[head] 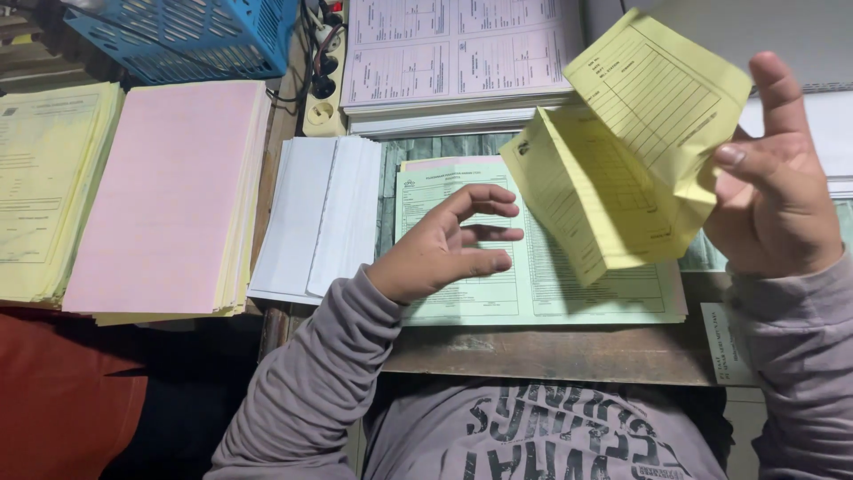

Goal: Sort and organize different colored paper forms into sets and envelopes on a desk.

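My right hand (771,191) holds a yellow printed form sheet (626,147) up in the air at the right, pinched between thumb and fingers; the sheet is bent and partly folded. My left hand (453,242) hovers with fingers spread just above a green printed form (542,289) that lies on top of a small pile on the wooden desk (551,351). The left hand holds nothing. Both arms wear grey sleeves.
A stack of pink sheets (169,196) and a stack of yellow forms (40,187) lie at the left. White paper piles (315,213) sit beside the green form. A blue plastic basket (191,36), a power strip (322,84) and stacked white forms (458,58) are at the back.
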